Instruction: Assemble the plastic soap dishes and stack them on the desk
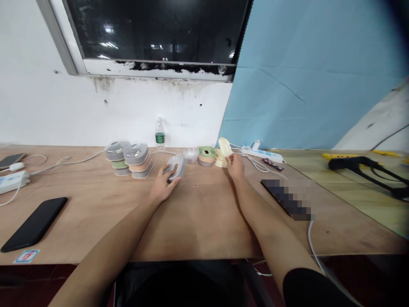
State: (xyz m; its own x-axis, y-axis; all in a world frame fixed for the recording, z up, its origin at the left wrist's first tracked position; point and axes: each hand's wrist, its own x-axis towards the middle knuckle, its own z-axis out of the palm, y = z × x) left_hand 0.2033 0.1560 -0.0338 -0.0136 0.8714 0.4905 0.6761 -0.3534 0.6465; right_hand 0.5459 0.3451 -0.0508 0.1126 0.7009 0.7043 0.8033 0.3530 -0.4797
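My left hand (163, 186) holds a grey rounded box (177, 165), its thumb along the near edge and its fingers over the left side and middle. The box looks tilted on the table. In my right hand (235, 166) is a shallow cream-coloured rounded piece (225, 146), pinched at its lower right edge and raised on a slant. Just below it stands a stack of cream pieces (220, 160). To the left of that is a green, peach and grey stack (206, 156). A clear plastic piece (191, 154) sits between this stack and the grey box.
Two stacks of lidded boxes (138, 160) stand left of my left hand, with a water bottle (160, 135) behind. A black phone (35, 224) lies at the left. On the right are a white power strip (262, 154), cables and a partly blurred-out dark object (281, 196).
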